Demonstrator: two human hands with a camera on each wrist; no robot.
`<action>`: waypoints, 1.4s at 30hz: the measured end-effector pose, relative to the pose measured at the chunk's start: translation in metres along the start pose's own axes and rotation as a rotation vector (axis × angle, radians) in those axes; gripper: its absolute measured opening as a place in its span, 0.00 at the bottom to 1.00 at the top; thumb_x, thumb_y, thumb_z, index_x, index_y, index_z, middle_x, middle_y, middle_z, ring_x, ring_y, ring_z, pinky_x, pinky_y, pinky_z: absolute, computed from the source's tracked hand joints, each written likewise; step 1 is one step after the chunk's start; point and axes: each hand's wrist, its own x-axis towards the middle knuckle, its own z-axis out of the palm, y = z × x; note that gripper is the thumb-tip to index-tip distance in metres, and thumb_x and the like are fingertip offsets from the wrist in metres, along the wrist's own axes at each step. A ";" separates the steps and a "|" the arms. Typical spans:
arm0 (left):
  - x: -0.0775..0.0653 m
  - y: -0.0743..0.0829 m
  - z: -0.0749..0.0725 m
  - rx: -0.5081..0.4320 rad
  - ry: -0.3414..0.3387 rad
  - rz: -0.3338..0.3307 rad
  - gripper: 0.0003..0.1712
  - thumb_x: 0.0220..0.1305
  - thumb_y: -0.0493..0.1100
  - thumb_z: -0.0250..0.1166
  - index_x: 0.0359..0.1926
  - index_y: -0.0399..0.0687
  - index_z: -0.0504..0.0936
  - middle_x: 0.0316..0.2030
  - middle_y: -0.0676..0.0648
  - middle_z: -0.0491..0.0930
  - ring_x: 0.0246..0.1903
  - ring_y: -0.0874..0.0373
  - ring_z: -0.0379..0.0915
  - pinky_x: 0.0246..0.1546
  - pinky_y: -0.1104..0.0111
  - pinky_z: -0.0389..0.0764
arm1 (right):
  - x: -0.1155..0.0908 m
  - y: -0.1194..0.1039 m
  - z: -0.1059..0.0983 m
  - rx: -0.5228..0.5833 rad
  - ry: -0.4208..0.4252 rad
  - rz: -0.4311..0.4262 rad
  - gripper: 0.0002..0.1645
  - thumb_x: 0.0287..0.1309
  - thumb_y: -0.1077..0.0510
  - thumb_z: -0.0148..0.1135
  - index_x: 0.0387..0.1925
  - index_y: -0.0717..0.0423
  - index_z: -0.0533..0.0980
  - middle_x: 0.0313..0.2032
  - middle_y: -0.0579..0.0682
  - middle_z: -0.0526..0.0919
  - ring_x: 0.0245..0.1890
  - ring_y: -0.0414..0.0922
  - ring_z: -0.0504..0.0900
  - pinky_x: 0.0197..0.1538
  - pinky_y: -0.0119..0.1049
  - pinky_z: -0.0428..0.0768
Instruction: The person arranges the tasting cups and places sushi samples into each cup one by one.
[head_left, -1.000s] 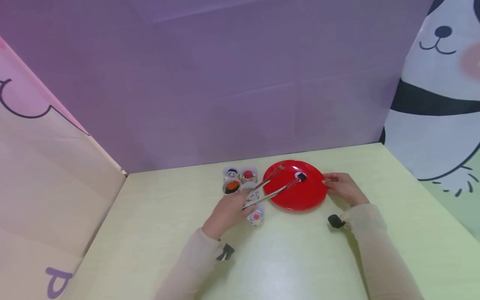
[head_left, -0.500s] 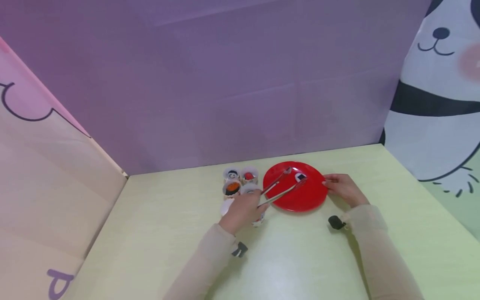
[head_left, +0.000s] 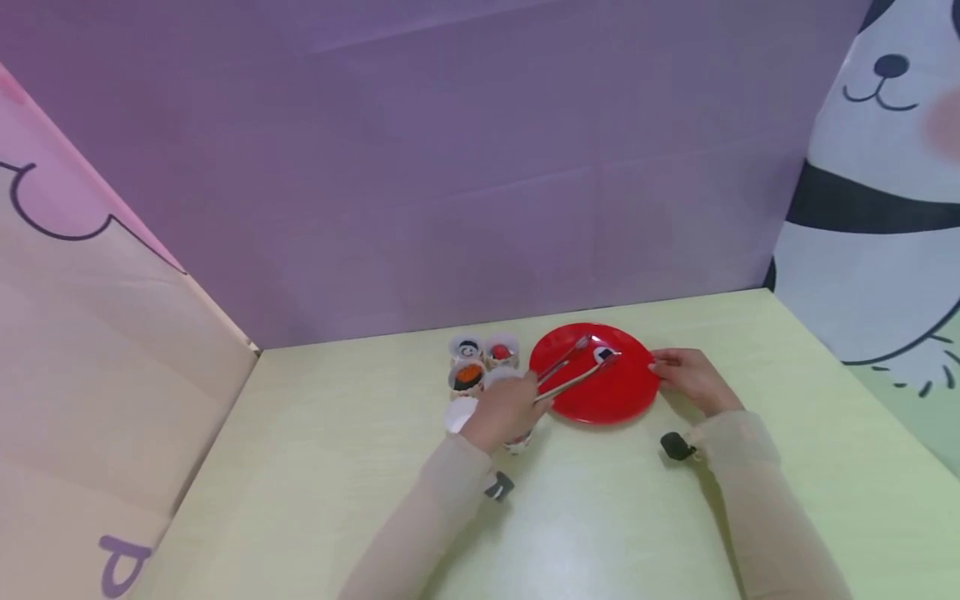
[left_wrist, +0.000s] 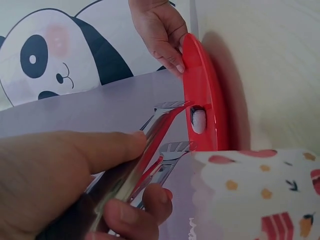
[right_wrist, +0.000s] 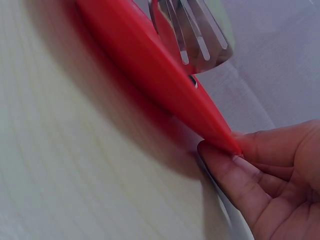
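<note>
My left hand (head_left: 506,408) grips a pair of metal tongs (head_left: 573,382), whose slotted ends stand apart over the red plate (head_left: 600,402). A small white piece with a black patch, like a toy rice ball (head_left: 602,355), lies on the plate between the tong ends. In the left wrist view both tong arms (left_wrist: 159,125) point towards this white piece (left_wrist: 199,121). My right hand (head_left: 696,382) pinches the plate's right rim between thumb and fingers. The right wrist view shows that pinch at the red rim (right_wrist: 220,139), with one slotted tong end (right_wrist: 206,55) above the plate.
Several small paper cups stand left of the plate; one holds an orange-topped piece (head_left: 468,377), another a red piece (head_left: 501,353). My left hand partly hides the nearer cups. A patterned cup (left_wrist: 250,195) is close to the left wrist. A purple backdrop (head_left: 450,183) rises behind the table.
My left hand has shifted right with the tongs, and their ends have moved rightward over the plate. The white-and-black piece stays in about the same spot. My right hand keeps holding the rim.
</note>
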 end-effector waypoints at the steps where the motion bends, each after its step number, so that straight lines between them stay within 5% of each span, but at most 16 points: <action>1: 0.001 0.001 0.000 0.008 -0.001 -0.003 0.31 0.63 0.56 0.60 0.62 0.45 0.69 0.33 0.50 0.77 0.30 0.58 0.71 0.27 0.71 0.74 | 0.000 0.000 0.000 -0.002 0.000 0.000 0.28 0.68 0.60 0.48 0.62 0.76 0.60 0.56 0.70 0.70 0.38 0.38 0.79 0.45 0.31 0.79; 7: 0.010 0.007 -0.001 0.040 -0.013 -0.013 0.31 0.64 0.56 0.60 0.63 0.46 0.68 0.38 0.49 0.77 0.32 0.58 0.71 0.24 0.72 0.73 | -0.001 0.000 -0.001 -0.009 0.001 0.014 0.28 0.69 0.59 0.48 0.62 0.75 0.60 0.57 0.70 0.69 0.40 0.40 0.79 0.46 0.32 0.79; 17: 0.020 0.006 0.000 0.024 -0.042 -0.041 0.26 0.63 0.56 0.60 0.57 0.49 0.71 0.33 0.50 0.74 0.32 0.57 0.71 0.21 0.71 0.73 | 0.001 0.000 -0.001 -0.020 -0.004 0.027 0.29 0.69 0.57 0.49 0.63 0.73 0.60 0.58 0.69 0.69 0.43 0.44 0.78 0.46 0.32 0.79; 22: 0.023 0.003 0.002 0.030 -0.031 -0.053 0.30 0.64 0.57 0.59 0.62 0.50 0.69 0.40 0.50 0.76 0.35 0.56 0.71 0.24 0.71 0.73 | 0.000 0.000 0.000 -0.024 -0.002 0.007 0.28 0.68 0.57 0.49 0.63 0.73 0.61 0.58 0.69 0.69 0.44 0.44 0.78 0.46 0.32 0.79; 28: 0.023 0.002 0.003 0.037 -0.010 -0.047 0.32 0.64 0.57 0.59 0.65 0.51 0.67 0.45 0.48 0.78 0.37 0.55 0.71 0.29 0.70 0.74 | -0.001 -0.002 0.000 -0.021 -0.001 -0.003 0.29 0.69 0.58 0.49 0.62 0.75 0.60 0.57 0.70 0.69 0.42 0.42 0.79 0.46 0.32 0.79; 42: 0.018 0.003 0.004 0.084 -0.011 -0.025 0.31 0.64 0.57 0.59 0.63 0.49 0.69 0.41 0.48 0.78 0.34 0.56 0.71 0.28 0.70 0.73 | -0.001 0.000 -0.001 -0.025 -0.005 -0.015 0.30 0.69 0.58 0.49 0.63 0.76 0.58 0.58 0.71 0.68 0.40 0.39 0.79 0.45 0.31 0.79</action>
